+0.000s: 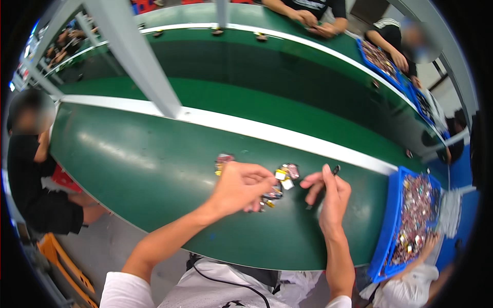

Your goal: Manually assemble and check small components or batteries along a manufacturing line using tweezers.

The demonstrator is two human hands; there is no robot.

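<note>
Nearest the viewer, both forearms rise from the lower edge onto a green work surface (154,169). Left hand (240,187): fingers curled and pressed together over a small heap of shiny components (281,179), seemingly pinching one at the heap's near side, though the fingertips are hidden. Right hand (328,195): fingers loosely spread, the forefinger raised toward a small dark part (336,169) lying just beyond it; whether it touches cannot be told. One stray component (224,159) lies just left of the heap.

Handling, as a judgement: the pieces are small and glossy, so picking one at a time with the fingertips, low over the surface, should keep the heap from scattering.

Room for moving: bare green surface lies open to the left; to the right a blue tray (391,215), filled with similar pieces, stands near the right wrist, with another person's hand at its lower end. Beyond the heap a white strip (287,136) bounds the surface, a grey post (138,56) crosses above it, and further workers sit at blue bins (377,64) on the far side.
</note>
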